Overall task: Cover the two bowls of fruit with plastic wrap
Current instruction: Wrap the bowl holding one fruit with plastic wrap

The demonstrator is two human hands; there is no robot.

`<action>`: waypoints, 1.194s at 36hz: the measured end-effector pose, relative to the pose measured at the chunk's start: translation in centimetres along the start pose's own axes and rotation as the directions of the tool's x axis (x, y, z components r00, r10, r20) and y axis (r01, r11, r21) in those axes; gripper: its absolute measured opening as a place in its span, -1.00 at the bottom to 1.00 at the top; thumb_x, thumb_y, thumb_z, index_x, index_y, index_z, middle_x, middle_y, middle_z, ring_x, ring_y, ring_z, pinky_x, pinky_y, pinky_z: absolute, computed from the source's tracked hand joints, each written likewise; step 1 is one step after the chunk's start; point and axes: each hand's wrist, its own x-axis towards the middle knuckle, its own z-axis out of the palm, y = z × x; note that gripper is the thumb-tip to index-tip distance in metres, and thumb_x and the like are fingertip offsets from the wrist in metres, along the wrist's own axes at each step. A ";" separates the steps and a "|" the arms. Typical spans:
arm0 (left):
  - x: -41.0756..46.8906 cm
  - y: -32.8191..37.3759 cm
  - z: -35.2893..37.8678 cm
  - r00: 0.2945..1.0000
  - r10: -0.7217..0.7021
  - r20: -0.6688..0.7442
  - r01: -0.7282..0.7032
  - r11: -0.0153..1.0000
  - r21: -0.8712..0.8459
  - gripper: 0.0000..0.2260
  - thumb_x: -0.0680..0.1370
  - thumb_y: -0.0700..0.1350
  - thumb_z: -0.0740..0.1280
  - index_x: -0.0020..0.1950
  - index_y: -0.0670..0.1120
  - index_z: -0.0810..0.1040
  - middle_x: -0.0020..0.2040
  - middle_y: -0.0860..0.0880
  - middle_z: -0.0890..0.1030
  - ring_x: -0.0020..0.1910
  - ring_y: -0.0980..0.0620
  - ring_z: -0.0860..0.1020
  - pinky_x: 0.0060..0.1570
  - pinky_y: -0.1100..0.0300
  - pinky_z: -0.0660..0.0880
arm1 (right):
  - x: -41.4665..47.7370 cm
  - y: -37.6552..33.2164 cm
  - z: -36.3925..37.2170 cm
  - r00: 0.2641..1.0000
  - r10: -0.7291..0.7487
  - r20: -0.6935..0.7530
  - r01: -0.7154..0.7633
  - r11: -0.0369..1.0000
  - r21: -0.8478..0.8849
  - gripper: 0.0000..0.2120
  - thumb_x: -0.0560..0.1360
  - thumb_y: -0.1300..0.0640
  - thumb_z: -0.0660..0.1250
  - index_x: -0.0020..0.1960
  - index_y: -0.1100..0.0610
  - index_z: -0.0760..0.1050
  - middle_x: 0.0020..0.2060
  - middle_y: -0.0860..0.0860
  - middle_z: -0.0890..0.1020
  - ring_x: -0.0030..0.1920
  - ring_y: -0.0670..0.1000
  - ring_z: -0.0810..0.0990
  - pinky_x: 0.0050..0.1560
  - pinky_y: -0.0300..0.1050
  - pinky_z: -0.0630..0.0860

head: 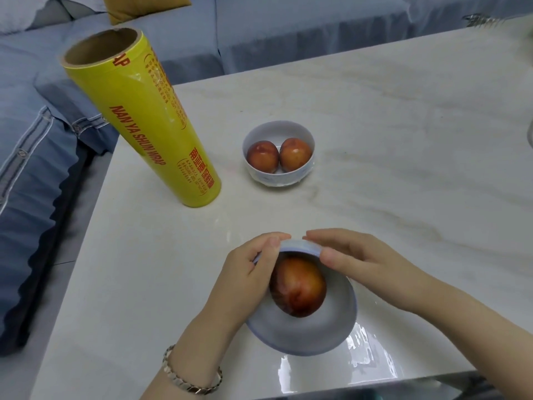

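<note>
Both hands gripped the far rim of the near bowl (311, 333). The left hand (253, 269) was curled round it and the right hand (354, 255) pinched it between thumb and straighter fingers. One fruit (298, 287) lay between them under clear film (357, 339). Beyond the hands stood the far bowl (278, 177), uncovered, with two fruits (262, 155). The yellow wrap roll (144, 119) stood upright on the worktop (403, 140), beyond the left hand.

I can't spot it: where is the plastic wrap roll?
Head view: the yellow roll stands on end near the table's left edge, left of the far bowl.
</note>
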 end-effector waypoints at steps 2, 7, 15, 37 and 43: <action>0.0 -0.2 -0.1 1.000 -0.009 -0.016 0.009 1.000 -0.005 -0.69 0.50 0.10 0.12 -0.04 0.08 0.63 -0.05 0.22 0.65 0.03 0.28 0.56 0.02 0.42 0.45 | -0.1 0.0 0.6 0.999 -0.022 0.040 0.022 1.000 0.005 -0.51 0.31 -0.35 0.21 0.12 -0.14 0.53 0.03 -0.28 0.61 0.07 -0.33 0.52 0.03 -0.49 0.42; 0.2 -0.1 -0.2 0.991 -0.072 -0.108 0.065 0.996 -0.068 -0.70 0.61 0.03 0.14 -0.12 0.08 0.65 -0.13 0.17 0.68 -0.06 0.27 0.58 -0.13 0.52 0.43 | 0.0 0.5 0.1 0.989 0.123 -0.084 -0.100 0.965 0.241 -0.43 0.35 -0.23 0.08 0.04 0.16 0.59 -0.07 0.05 0.68 -0.03 -0.06 0.63 0.05 -0.37 0.47; -0.4 -0.6 1.3 0.889 -0.369 -0.272 0.302 0.918 -0.257 -0.54 0.62 0.11 0.02 -0.12 -0.07 0.63 -0.19 -0.01 0.67 -0.18 0.08 0.61 -0.16 0.24 0.52 | -0.3 0.4 -1.1 0.985 0.073 -0.158 -0.026 0.959 0.281 -0.77 0.53 0.11 0.24 -0.05 0.17 0.64 -0.10 0.04 0.71 -0.08 -0.05 0.67 -0.06 -0.29 0.58; 1.7 1.7 0.9 0.991 -0.129 0.049 0.131 0.990 -0.051 -0.68 0.58 -0.12 0.16 -0.23 0.12 0.64 -0.23 0.25 0.65 -0.23 0.39 0.54 -0.28 0.58 0.37 | 2.1 -0.7 -4.3 0.962 0.149 0.230 -0.149 0.989 -0.015 -0.91 0.45 0.17 0.39 -0.15 0.17 0.66 -0.16 0.01 0.70 -0.12 -0.10 0.63 0.04 -0.27 0.54; 1.3 1.2 0.9 1.000 -0.007 0.022 0.007 1.000 -0.016 -0.71 0.58 -0.15 0.20 -0.22 0.14 0.60 -0.25 0.37 0.62 -0.14 0.42 0.54 -0.18 0.57 0.38 | 2.8 -1.2 -4.4 0.960 0.144 0.241 -0.152 0.988 0.018 -0.79 0.53 0.29 0.21 -0.24 0.14 0.51 -0.33 -0.09 0.57 -0.27 -0.15 0.48 -0.17 -0.39 0.43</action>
